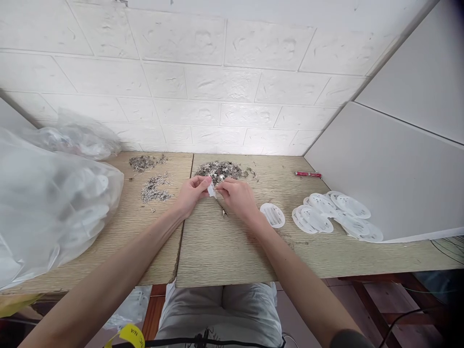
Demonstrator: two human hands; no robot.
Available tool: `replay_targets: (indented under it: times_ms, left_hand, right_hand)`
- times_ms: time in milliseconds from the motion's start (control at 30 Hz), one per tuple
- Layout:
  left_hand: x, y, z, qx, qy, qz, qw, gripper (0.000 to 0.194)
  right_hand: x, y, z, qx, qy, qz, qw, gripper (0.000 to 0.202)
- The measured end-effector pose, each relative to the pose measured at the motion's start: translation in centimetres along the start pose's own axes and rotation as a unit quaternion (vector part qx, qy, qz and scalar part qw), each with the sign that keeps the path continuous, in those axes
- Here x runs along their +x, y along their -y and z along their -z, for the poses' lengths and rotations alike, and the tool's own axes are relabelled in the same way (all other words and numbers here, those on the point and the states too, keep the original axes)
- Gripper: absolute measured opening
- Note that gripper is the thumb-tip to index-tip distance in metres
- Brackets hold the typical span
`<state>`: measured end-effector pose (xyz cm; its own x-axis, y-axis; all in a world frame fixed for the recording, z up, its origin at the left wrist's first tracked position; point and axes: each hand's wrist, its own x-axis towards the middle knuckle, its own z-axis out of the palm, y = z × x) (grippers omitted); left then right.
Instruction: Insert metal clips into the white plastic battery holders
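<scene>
Near the middle of the wooden table, my left hand (194, 193) pinches a small white part (211, 189) between thumb and fingers. My right hand (237, 195) is closed close beside it, fingertips at the part's right side; what they grip is too small to make out. Thin wires or a thin tool (222, 208) run down from between the hands to the tabletop. Just behind the hands lies a heap of small metal pieces (221, 170). A round white disc (272, 215) with slots lies right of my right wrist.
Overlapping white discs (313, 218) lie at the right by a grey panel (391, 179). A red tool (308, 174) is behind them. Smaller metal piles (155, 188) lie left of the table seam. A large plastic bag (54, 203) of white parts fills the far left.
</scene>
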<state>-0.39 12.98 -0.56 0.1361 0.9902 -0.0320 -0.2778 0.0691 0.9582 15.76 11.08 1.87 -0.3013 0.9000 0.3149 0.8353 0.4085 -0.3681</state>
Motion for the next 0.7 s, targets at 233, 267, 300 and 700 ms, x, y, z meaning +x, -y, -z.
replay_targets:
  times_ms: [233,267,300,700]
  left_hand:
    - [0.22,-0.13,0.10,-0.014,0.032,-0.002,0.999,0.042]
    - [0.26,-0.16,0.07,-0.017,0.035,-0.003,0.999,0.042]
    - [0.29,-0.19,0.05,-0.019,0.036,-0.005,0.999,0.042]
    - [0.19,-0.41,-0.28,-0.002,0.039,0.001,0.999,0.044]
  right_hand:
    - [-0.02,-0.09,-0.22,0.017,-0.004,0.014,1.000,0.024]
    - [-0.02,-0.11,-0.18,0.023,-0.008,0.014,1.000,0.023]
    - [-0.02,-0.15,-0.12,0.031,-0.011,0.015,0.999,0.022]
    - [-0.01,-0.27,-0.43,0.033,-0.052,-0.025,0.998,0.024]
